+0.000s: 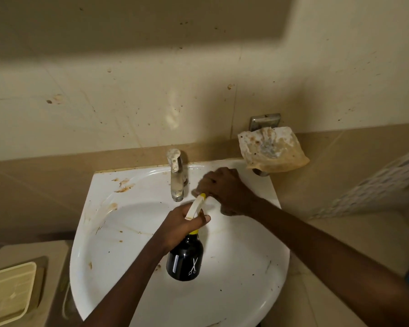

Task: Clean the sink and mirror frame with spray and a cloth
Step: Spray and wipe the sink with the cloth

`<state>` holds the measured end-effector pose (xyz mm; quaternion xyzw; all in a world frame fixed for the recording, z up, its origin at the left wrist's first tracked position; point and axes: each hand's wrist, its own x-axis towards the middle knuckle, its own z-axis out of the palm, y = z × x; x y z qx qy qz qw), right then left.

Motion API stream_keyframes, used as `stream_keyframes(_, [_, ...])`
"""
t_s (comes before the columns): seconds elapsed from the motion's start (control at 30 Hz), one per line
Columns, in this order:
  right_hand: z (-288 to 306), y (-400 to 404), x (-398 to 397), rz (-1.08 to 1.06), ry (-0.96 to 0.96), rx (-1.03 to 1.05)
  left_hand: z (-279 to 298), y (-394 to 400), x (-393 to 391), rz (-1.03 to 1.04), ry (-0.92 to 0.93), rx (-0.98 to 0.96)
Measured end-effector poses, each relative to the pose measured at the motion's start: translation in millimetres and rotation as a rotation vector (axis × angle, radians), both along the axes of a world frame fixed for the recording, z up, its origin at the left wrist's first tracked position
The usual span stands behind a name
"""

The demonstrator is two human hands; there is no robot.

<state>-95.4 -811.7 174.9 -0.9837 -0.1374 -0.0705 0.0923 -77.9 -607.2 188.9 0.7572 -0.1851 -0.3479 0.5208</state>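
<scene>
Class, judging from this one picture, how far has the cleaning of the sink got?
Done: little; brown stains mark the sink. In hand: the left hand grips the spray bottle over the basin, while the right hand is beside the tap. Left: wiping; the mirror frame is out of view.

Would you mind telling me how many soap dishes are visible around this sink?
2. One stained soap dish is mounted on the wall right of the tap; one pale yellow soap dish lies at lower left, beside the sink. Others may be out of frame.
</scene>
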Motion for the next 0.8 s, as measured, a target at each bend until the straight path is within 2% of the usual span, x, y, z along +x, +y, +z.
stream_keyframes(0.07, [2,-23,-10,0.005,-0.053,0.066,4,-6,-2,-0.015,0.023,-0.01])
stream_keyframes(0.13, [3,-26,-5,-0.112,-0.067,0.1,6,-15,-6,-0.036,0.039,-0.015])
stream_keyframes(0.2, [6,-18,3,-0.162,-0.056,0.092,6,-26,-9,-0.039,0.023,0.003])
stream_keyframes(0.33, [0,-46,-26,-0.056,-0.037,0.034,3,-34,-8,-0.064,0.047,0.028])
stream_keyframes(0.43, [0,-58,-55,-0.144,-0.114,-0.004,2,-36,-12,-0.115,0.091,0.047])
stream_keyframes(0.6, [0,-39,-31,-0.32,0.023,0.096,1,-46,-18,0.008,-0.014,0.059])
stream_keyframes(0.7, [0,-47,-55,-0.335,-0.025,0.038,-1,-45,-11,0.039,0.026,0.024])
stream_keyframes(0.8, [-3,-51,-83,-0.329,-0.054,-0.049,0,-44,-11,-0.063,0.105,0.018])
